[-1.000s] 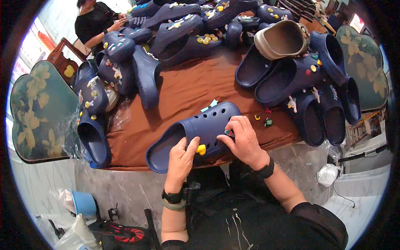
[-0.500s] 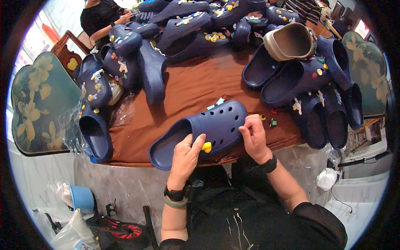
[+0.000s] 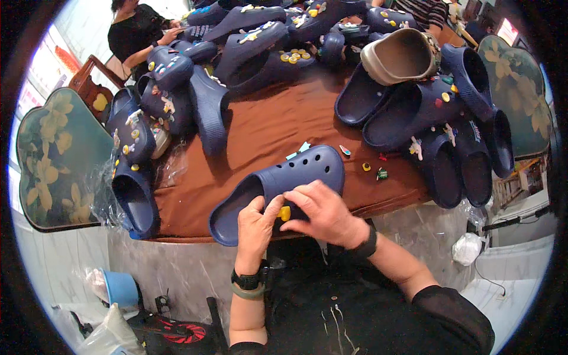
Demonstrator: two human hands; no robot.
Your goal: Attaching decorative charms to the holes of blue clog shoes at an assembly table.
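A dark blue perforated clog (image 3: 307, 168) lies at the table's near edge, its toe pointing to the far right. My left hand (image 3: 255, 228) is closed on the clog's near side by the opening. Beside its thumb a small yellow shoe charm (image 3: 284, 213) sits on the clog's side. Over the front part of the clog is my right hand (image 3: 328, 214), thumb and forefinger apart on either side of the charm. Beyond the toe lie loose charms: a small teardrop-shaped one (image 3: 345, 151), a yellow and black one (image 3: 366, 167) and a green one (image 3: 382, 174).
Decorated blue clogs are heaped at the left (image 3: 133, 139), across the back and at the right (image 3: 408, 118), where a beige clog (image 3: 397, 57) lies on top. Brown cloth (image 3: 278, 118) covers the table. Other people work at the far side. A blue bucket (image 3: 120, 288) stands on the floor.
My right hand has moved left from the clog's toe to the yellow charm, its thumb and forefinger now apart. The teardrop-shaped charm has come into sight. My left hand stays on the clog.
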